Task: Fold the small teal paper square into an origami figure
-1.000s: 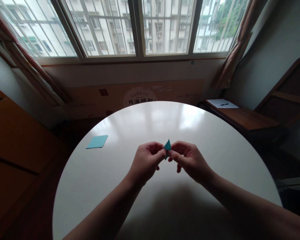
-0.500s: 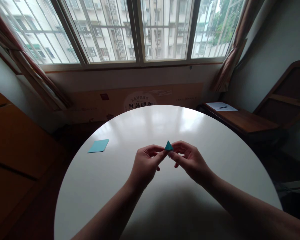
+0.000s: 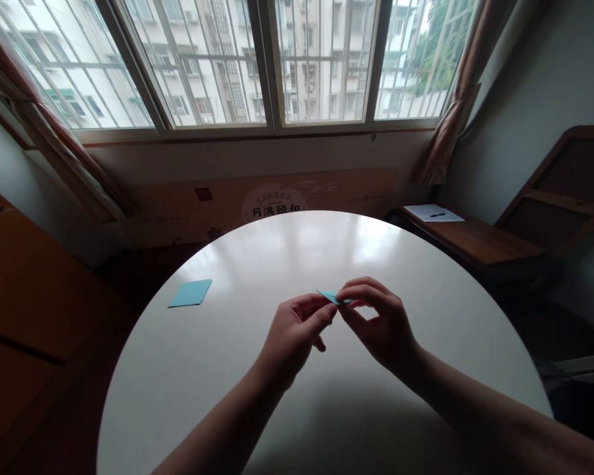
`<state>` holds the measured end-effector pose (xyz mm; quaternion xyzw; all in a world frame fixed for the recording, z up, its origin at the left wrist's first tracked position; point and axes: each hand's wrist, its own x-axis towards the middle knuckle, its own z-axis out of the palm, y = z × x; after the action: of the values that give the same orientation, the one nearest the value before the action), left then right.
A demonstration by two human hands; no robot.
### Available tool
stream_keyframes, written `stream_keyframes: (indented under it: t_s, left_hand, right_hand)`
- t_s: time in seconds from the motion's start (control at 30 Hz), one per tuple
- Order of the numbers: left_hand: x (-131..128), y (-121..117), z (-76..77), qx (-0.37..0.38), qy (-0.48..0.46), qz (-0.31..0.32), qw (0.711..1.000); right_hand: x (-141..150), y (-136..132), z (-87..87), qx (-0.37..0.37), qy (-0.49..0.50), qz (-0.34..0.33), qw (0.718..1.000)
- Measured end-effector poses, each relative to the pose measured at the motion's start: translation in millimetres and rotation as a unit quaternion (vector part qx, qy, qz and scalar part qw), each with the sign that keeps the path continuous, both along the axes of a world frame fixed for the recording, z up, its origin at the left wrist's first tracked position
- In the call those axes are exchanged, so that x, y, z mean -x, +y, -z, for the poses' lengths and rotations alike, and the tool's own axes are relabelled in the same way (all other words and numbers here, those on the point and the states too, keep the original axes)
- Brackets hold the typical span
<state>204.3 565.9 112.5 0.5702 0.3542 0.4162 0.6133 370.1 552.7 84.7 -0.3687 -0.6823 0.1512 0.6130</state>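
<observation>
A small folded piece of teal paper (image 3: pixel 329 296) is held up above the table, tilted nearly flat, with a pointed corner toward the left. My left hand (image 3: pixel 299 333) pinches its near edge between thumb and fingers. From the right, my right hand (image 3: pixel 379 320) closes thumb and fingertips on the other side, covering part of the paper. Off to the left, a flat teal paper square (image 3: pixel 191 293), perhaps a small stack, lies on the white round table (image 3: pixel 188 389), apart from both hands.
Behind the table stands a printed panel (image 3: pixel 327 188) below a barred window (image 3: pixel 198 66). To the right, a wooden chair (image 3: pixel 495 243) carries a white sheet (image 3: pixel 428 212) with a pen (image 3: pixel 438 214) on it. A wooden cabinet (image 3: pixel 24 284) stands at the left.
The folded paper has tipped from an upright triangle to nearly flat. My right fingers have shifted over its top and right side. The view has moved slightly.
</observation>
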Motion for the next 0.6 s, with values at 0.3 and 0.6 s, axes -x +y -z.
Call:
stream_keyframes:
  t_s: [0.3, 0.6]
  left_hand:
    - [2.5, 3.2, -3.4, 0.025, 0.025, -0.034, 0.999]
    - [6.2, 7.9, 3.2, -0.008, 0.088, -0.043, 0.995]
  right_hand:
    - [4.5, -4.2, 4.9, 0.036, -0.003, -0.019, 0.999]
    - [5.9, -1.0, 6.2, 0.261, 0.099, -0.088, 0.956]
